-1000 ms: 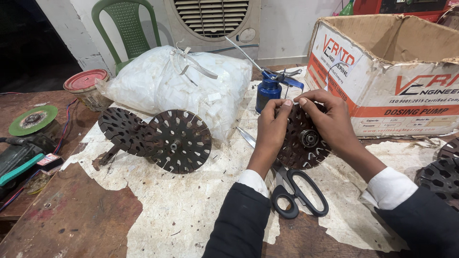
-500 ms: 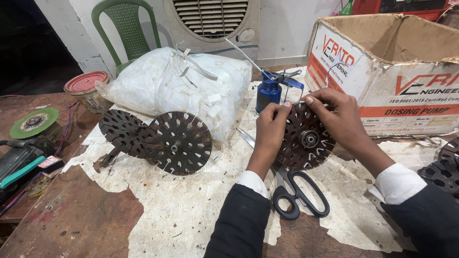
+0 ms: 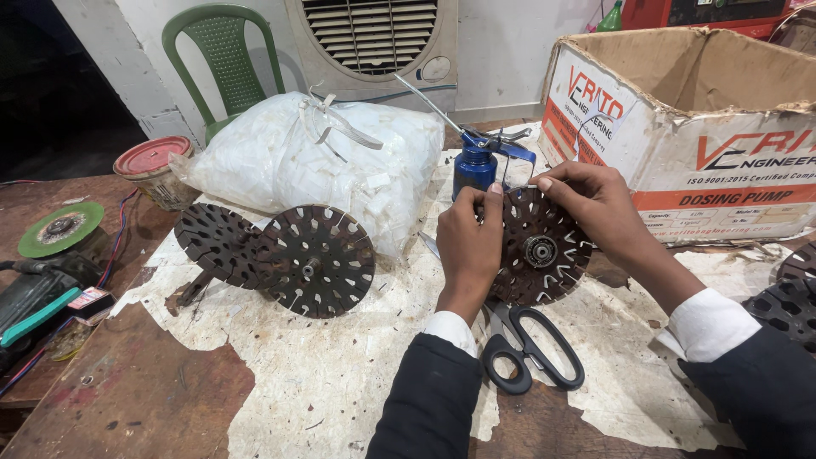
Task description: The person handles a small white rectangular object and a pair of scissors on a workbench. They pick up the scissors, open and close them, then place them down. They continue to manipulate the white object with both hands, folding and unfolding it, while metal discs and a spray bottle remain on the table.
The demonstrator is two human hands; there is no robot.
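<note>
- Dark, slotted metal: a round rotor disc (image 3: 544,251) is standing on edge right of centre in the frame, its hub and bearing facing me, and both my hands are gripping it.
- My left hand (image 3: 467,246) is wrapping the disc's left rim, fingers curled over the top edge, thumb side toward me.
- My right hand (image 3: 595,208) is pinching at the upper rim, fingertips (image 3: 544,183) pressing into one of the slots; whatever small thing they may be holding there is too small to tell.
- Black-handled scissors (image 3: 531,348) are lying just below the disc, blades running under it, handles toward my sleeves.
- Blue oil can (image 3: 476,166) with a long thin spout is standing just behind the disc, touching or nearly touching its top edge; I cannot tell which.
- Torn white paper (image 3: 340,382) is covering the wooden table (image 3: 119,399) beneath all of this.
- Left of centre, a second rotor assembly (image 3: 280,255) of two slotted discs on one shaft is resting on the paper, leaning against a clear bag of white strips (image 3: 314,161).
- Cardboard box (image 3: 680,127), open-topped, is sitting at upper right, near my right hand.
- Far left: a green grinding disc (image 3: 59,229), and a red-lidded tin (image 3: 153,170) behind it.
- More dark slotted discs (image 3: 790,297) are showing at the right edge.
- Green plastic chair (image 3: 225,55) and a cooler grille (image 3: 374,42) are standing beyond the table, top of frame.
</note>
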